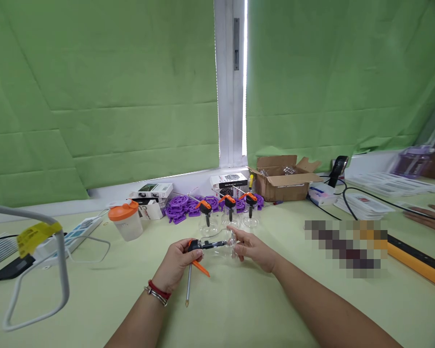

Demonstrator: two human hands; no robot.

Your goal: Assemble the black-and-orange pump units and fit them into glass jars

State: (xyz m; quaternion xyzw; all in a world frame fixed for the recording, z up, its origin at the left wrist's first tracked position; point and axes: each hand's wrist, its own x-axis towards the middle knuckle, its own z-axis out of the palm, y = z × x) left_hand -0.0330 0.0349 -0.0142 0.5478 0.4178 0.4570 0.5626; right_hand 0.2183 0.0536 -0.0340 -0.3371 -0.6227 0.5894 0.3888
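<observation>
My left hand (176, 263) is closed round the black-and-orange top (195, 245) of a clear glass jar (219, 238). The jar lies tilted on its side above the table, with a black stem (215, 244) inside it. From the top an orange lever (201, 268) and a thin metal rod (188, 285) with a brass-coloured tip point down towards me. The fingers of my right hand (255, 249) grip the jar's far end. Just behind stand three similar glass jars (208, 226) with black-and-orange tops and metal rods.
Behind the jars lie purple plastic parts (177, 208) and small boxes (228, 181). A shaker cup (126, 224) and power strip (81, 229) are left; a grey cable frame (63, 270) is near. An open carton (282, 186), cables and another person's hand (429, 218) are right.
</observation>
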